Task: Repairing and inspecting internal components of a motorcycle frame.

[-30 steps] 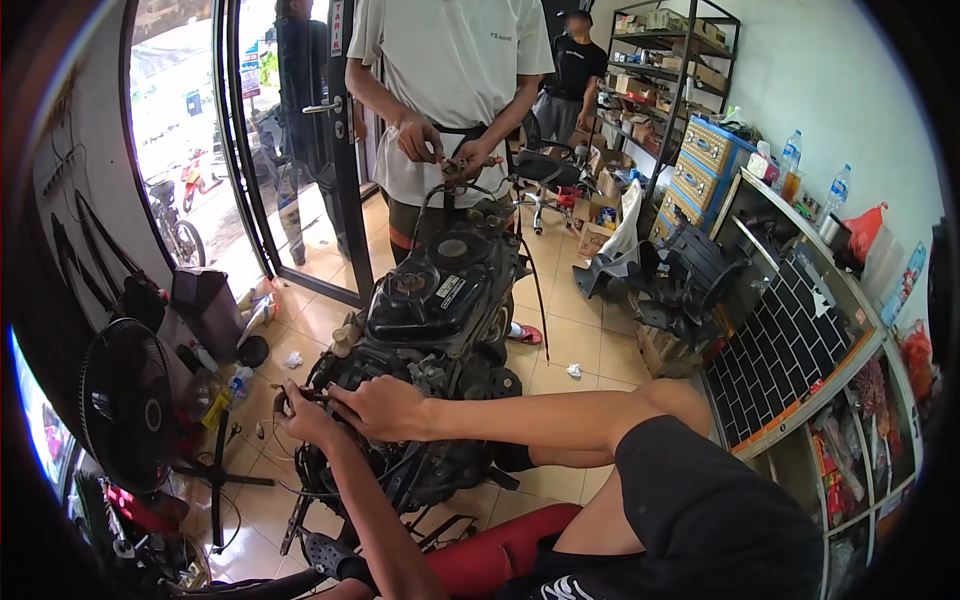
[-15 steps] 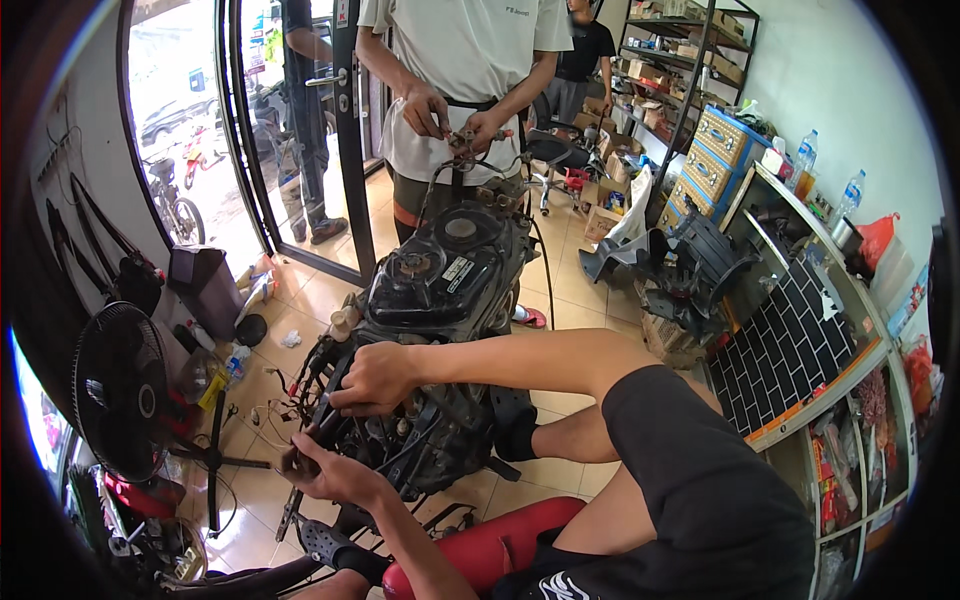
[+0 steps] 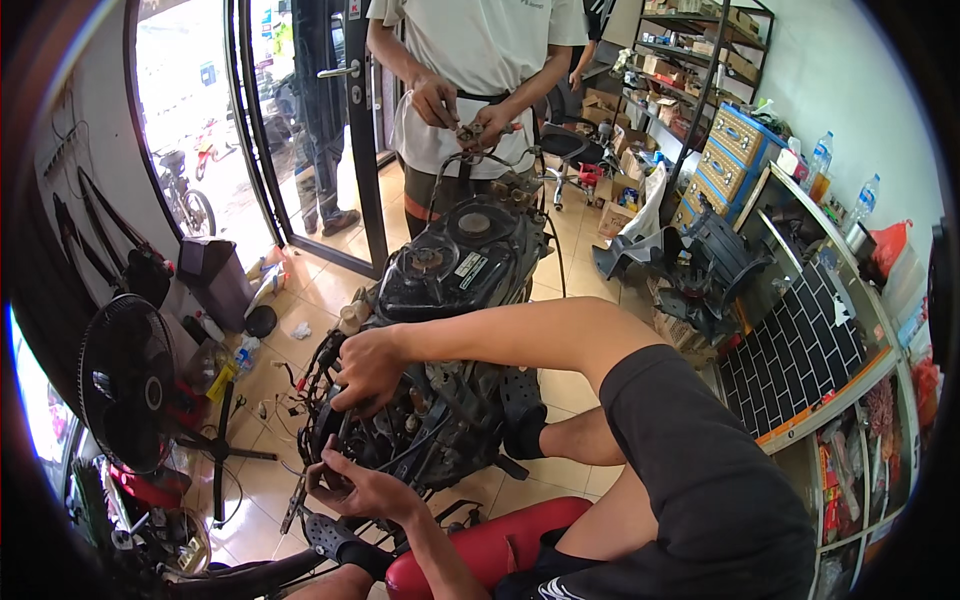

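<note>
A partly stripped motorcycle [image 3: 450, 300], with a black fuel tank on top and bare engine parts below, stands in front of me. My right hand [image 3: 372, 370] reaches across with its fingers curled down at the near left side of the frame. Below it, my left hand [image 3: 362, 488] is palm up, with thumb and fingers closed together. Between them runs a dark narrow strip-like part [image 3: 338, 432], its ends hidden by my fingers; its exact kind is not clear. Loose wires [image 3: 298, 385] with small connectors hang just left of my right hand.
A co-worker [image 3: 470, 90] in a white shirt handles a small metal part over the far end. Left are a black standing fan [image 3: 125, 385] and a bin [image 3: 217, 278]. A red cylindrical seat [image 3: 490, 545] is under me. Black plastic panels [image 3: 700, 265] and a glass cabinet [image 3: 800, 350] stand right.
The view has shifted slightly. My left hand has turned and its fingers have curled in more. My right hand stays at the same side of the frame, its fingers curled lower.
</note>
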`<action>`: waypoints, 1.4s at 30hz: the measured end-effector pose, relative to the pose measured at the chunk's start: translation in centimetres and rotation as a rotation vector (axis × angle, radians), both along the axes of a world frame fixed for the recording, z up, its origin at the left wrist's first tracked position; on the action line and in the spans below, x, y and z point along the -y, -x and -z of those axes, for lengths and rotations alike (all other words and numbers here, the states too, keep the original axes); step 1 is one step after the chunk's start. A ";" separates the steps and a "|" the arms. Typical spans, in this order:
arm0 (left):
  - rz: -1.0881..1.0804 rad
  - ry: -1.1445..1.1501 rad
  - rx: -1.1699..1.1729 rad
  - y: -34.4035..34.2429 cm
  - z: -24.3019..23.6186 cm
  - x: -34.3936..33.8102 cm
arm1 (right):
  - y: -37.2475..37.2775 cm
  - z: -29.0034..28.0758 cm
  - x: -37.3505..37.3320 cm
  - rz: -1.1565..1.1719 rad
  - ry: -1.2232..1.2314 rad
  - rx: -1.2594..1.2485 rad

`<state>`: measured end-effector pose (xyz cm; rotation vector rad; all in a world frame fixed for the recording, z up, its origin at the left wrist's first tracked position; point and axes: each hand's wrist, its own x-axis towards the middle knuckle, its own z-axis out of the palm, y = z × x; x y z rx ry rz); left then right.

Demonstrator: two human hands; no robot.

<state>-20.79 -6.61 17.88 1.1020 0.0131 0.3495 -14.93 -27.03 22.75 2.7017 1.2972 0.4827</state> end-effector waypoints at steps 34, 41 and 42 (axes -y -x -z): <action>0.199 -0.229 0.003 0.1 0.6 -0.6 | 4.5 -1.4 -12.2 1.139 -1.717 -0.555; 0.262 -0.076 -0.031 1.5 0.5 1.6 | 2.2 -0.8 -13.1 1.637 -1.543 -0.488; 0.232 -0.086 -0.004 1.5 0.5 2.1 | 2.1 -0.9 -13.1 1.667 -1.449 -0.452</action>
